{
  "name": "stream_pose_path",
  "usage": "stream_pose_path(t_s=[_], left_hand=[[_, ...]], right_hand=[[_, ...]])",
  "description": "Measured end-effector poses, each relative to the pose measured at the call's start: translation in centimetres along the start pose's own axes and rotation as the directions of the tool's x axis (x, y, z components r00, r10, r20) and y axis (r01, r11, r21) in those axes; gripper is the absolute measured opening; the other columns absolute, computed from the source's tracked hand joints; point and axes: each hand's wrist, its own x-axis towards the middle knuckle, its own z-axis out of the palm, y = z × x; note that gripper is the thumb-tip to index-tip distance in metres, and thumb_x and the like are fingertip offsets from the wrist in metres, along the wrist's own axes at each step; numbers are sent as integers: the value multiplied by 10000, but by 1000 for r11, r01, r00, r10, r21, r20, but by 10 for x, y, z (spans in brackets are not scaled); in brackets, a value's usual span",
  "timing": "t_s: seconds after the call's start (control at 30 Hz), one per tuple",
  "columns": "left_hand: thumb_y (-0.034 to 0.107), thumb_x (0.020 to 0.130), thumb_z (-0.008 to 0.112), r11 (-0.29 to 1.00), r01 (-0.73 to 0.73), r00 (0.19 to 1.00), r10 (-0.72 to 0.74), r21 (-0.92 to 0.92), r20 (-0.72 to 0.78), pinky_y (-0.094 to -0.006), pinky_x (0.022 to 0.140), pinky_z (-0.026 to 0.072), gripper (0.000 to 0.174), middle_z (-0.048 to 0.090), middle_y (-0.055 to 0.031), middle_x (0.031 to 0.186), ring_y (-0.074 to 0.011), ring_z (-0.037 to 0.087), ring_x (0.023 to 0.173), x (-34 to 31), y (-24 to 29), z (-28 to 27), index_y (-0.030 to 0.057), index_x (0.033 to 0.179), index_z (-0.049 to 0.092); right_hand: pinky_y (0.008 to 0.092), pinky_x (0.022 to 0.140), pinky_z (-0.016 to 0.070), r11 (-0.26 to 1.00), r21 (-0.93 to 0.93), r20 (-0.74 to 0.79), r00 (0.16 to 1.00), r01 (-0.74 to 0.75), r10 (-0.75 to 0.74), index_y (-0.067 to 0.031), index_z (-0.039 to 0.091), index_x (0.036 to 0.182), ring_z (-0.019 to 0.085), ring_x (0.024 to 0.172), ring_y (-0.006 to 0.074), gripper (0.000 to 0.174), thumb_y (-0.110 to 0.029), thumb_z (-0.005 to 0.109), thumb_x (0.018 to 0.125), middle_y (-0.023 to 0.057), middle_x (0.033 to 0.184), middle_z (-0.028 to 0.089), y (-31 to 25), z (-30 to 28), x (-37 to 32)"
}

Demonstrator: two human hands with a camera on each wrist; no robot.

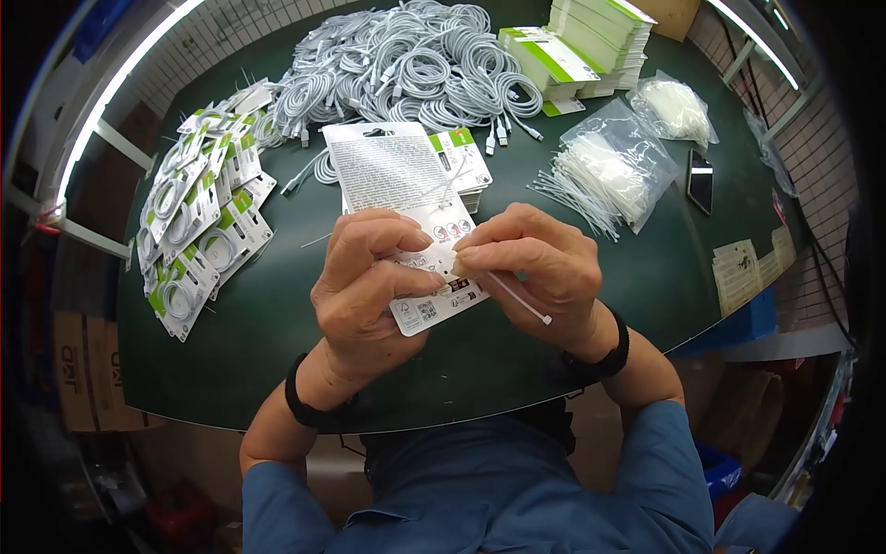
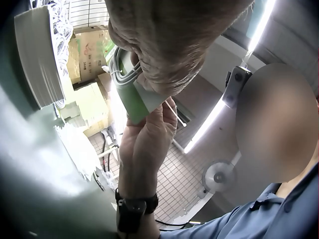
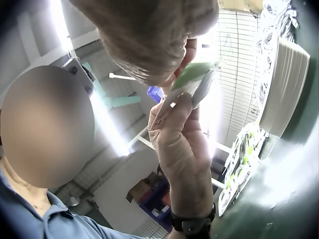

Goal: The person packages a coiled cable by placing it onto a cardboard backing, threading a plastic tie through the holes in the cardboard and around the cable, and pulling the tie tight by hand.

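Observation:
A white printed card (image 1: 388,166), its back side up, is held tilted above the table by the left hand (image 1: 369,277), which pinches its left and lower part. At the card's right edge the right hand (image 1: 540,272) pinches a white cable tie (image 1: 521,297), whose head end sticks out below the fingers. In the left wrist view a coiled grey cable (image 2: 119,69) lies against the card's green face (image 2: 133,105), beside the left hand (image 2: 159,50). The right wrist view has the right hand (image 3: 149,40) close to the card (image 3: 172,97); its fingertips are partly hidden.
Coiled cables (image 1: 406,65) are heaped at the back. Finished-looking cards with cables (image 1: 185,212) lie at left. A card stack (image 1: 466,157) stands behind the held card. Bagged cable ties (image 1: 618,166), a phone (image 1: 700,181) and green-white card stacks (image 1: 600,37) are at right.

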Motion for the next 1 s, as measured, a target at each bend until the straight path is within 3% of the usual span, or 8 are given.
stream_pose_path(t_s=[0.17, 0.43, 0.53, 0.7, 0.83, 0.93, 1.0], left_hand=[[11, 655, 954, 1000, -5, 1000, 4, -21, -6, -334, 729, 557, 309, 703, -85, 1047, -261, 684, 971, -1, 0, 3, 71, 815, 696], [1, 663, 948, 1000, 9, 1000, -9, -28, -6, -325, 717, 550, 313, 704, -82, 1021, -249, 679, 936, 4, 7, 5, 66, 842, 700], [-4, 664, 944, 1000, 7, 1000, -7, -26, -9, -327, 725, 547, 311, 706, -84, 1025, -248, 681, 936, 5, 6, 4, 66, 845, 700], [-14, 667, 932, 997, 72, 997, -72, -24, -1, -329, 741, 545, 308, 710, -79, 1009, -244, 686, 923, 0, 2, 5, 62, 852, 698], [-29, 676, 914, 997, 71, 997, -71, -22, 1, -331, 748, 546, 297, 713, -77, 994, -249, 693, 911, 1, 4, 7, 60, 857, 696], [-47, 694, 889, 997, 69, 998, -70, -44, -8, -338, 755, 547, 275, 722, -87, 996, -258, 704, 898, 6, 8, 5, 58, 855, 692], [-62, 718, 868, 999, -35, 999, 34, 25, 39, -337, 741, 548, 256, 736, -91, 984, -268, 721, 889, 12, 10, 2, 58, 867, 696]], right_hand=[[301, 644, 577, 998, -34, 114, 992, 56, -52, -60, 797, 1021, 728, 779, 203, 256, 86, 853, 819, 114, 979, 782, 0, -6, 6], [304, 605, 552, 982, 127, 160, 980, -140, 119, -66, 803, 1015, 734, 782, 207, 244, 55, 875, 816, 103, 967, 792, -4, -14, 7], [303, 596, 542, 998, 57, 81, 996, 26, -30, -65, 802, 1022, 726, 766, 213, 238, 33, 880, 819, 102, 976, 801, -2, -13, 4], [304, 603, 544, 980, -83, 152, 974, 181, -167, -65, 801, 1029, 714, 748, 211, 233, 8, 886, 825, 102, 986, 808, 5, -13, 6], [302, 618, 548, 990, -73, 135, 985, 120, -109, -60, 805, 1015, 706, 764, 196, 207, 6, 878, 832, 95, 971, 804, 10, -11, 7], [298, 656, 553, 982, 120, 199, 972, -149, 123, -53, 811, 998, 716, 795, 190, 168, 17, 854, 851, 90, 967, 801, -1, -17, 14], [296, 668, 551, 963, 157, 230, 957, -217, 178, -46, 813, 987, 715, 804, 185, 158, 21, 851, 849, 94, 964, 797, -4, -23, 19]])
